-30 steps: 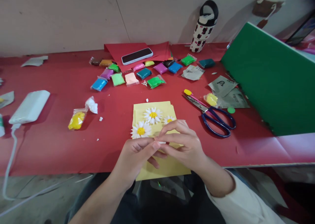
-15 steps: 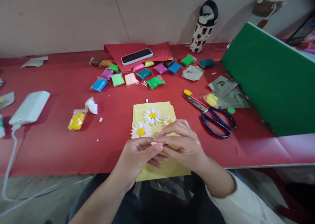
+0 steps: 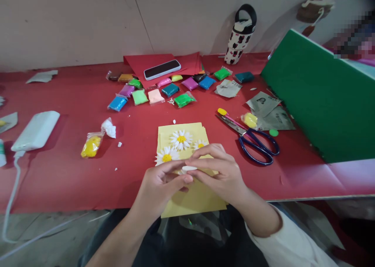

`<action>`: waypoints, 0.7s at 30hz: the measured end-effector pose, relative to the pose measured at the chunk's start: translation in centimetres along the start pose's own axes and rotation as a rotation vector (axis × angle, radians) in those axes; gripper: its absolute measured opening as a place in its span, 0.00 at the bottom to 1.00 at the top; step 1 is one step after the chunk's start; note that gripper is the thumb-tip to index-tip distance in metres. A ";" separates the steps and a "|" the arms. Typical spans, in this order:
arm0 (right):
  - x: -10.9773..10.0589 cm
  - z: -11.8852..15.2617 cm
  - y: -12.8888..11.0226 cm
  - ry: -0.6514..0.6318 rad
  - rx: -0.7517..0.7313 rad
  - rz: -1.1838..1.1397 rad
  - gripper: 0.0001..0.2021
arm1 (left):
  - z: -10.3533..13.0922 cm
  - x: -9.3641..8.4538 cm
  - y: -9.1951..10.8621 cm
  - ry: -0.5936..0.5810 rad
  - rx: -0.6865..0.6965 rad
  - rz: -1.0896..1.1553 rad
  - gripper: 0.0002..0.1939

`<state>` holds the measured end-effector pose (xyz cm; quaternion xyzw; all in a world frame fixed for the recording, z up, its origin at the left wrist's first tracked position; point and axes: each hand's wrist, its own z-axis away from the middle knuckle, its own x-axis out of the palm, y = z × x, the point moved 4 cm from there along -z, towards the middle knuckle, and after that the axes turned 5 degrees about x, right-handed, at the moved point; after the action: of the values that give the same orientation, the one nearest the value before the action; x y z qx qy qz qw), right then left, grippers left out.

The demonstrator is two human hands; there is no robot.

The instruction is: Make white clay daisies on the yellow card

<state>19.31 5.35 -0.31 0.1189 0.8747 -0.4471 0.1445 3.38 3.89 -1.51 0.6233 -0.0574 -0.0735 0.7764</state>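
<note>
A small white clay petal (image 3: 189, 168) is pinched between the thumb and fingers of my right hand (image 3: 218, 167). Close against it on the other side is my left hand (image 3: 164, 183), its thumb and index finger apart with a gap between them. Below both hands lies a yellow paper sheet (image 3: 193, 202) bearing white daisies with yellow centres. One daisy (image 3: 181, 139) sits near the top, another daisy (image 3: 166, 156) at the left, and a smaller daisy (image 3: 200, 144) at the right, partly behind my right fingers. More white petals show beneath my fingers, mostly hidden.
Scissors (image 3: 254, 140) and a yellow-tipped pink tool (image 3: 222, 111) lie to the right, before a green board (image 3: 319, 99). Bagged yellow clay (image 3: 91, 146) and a white power bank (image 3: 36, 131) are leftward. Several clay packets, a phone (image 3: 162, 69) and a tumbler (image 3: 240, 36) stand behind.
My left thumb and index finger have parted a little. The white petal now shows more fully in my right fingers. The view has tilted slightly.
</note>
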 end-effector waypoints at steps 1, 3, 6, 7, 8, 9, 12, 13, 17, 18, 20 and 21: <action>0.0 0.0 0.1 -0.001 0.025 -0.021 0.05 | 0.0 -0.3 0.4 0.049 0.100 -0.099 0.18; -0.1 0.0 0.3 -0.009 0.063 -0.066 0.06 | 0.3 -0.7 1.1 0.137 0.308 -0.289 0.17; 0.0 0.0 0.4 -0.028 0.081 -0.117 0.06 | 0.8 -0.7 1.8 0.191 0.551 -0.445 0.10; 0.0 0.0 0.4 -0.034 0.076 -0.125 0.05 | 0.9 -0.7 1.9 0.205 0.604 -0.474 0.08; 0.0 0.0 0.4 -0.037 0.067 -0.130 0.05 | 1.0 -0.6 2.0 0.221 0.647 -0.501 0.07; 0.0 0.0 0.3 -0.037 0.060 -0.130 0.05 | 1.0 -0.6 2.1 0.237 0.679 -0.528 0.06; -0.2 -0.1 0.4 -0.026 0.072 -0.111 0.10 | 1.1 -0.5 2.4 0.255 0.719 -0.589 0.05; -0.3 -0.1 0.4 -0.019 0.083 -0.105 0.11 | 1.1 -0.5 2.5 0.259 0.722 -0.598 0.05; -0.7 -0.1 0.4 0.014 0.065 -0.109 0.04 | 1.1 -0.5 2.6 0.272 0.715 -0.609 0.06; -0.7 -0.1 0.4 0.016 0.055 -0.106 0.03 | 1.0 -0.5 2.5 0.265 0.708 -0.602 0.07; -0.7 -0.1 0.3 0.016 0.039 -0.091 0.02 | 0.9 -0.4 2.6 0.243 0.700 -0.598 0.09; -0.7 -0.2 0.3 0.013 0.031 -0.082 0.02 | 0.9 -0.4 2.6 0.235 0.704 -0.604 0.09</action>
<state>20.01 5.57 -0.17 0.0882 0.8729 -0.4651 0.1184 2.97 3.65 1.23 0.8414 0.1934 -0.2009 0.4630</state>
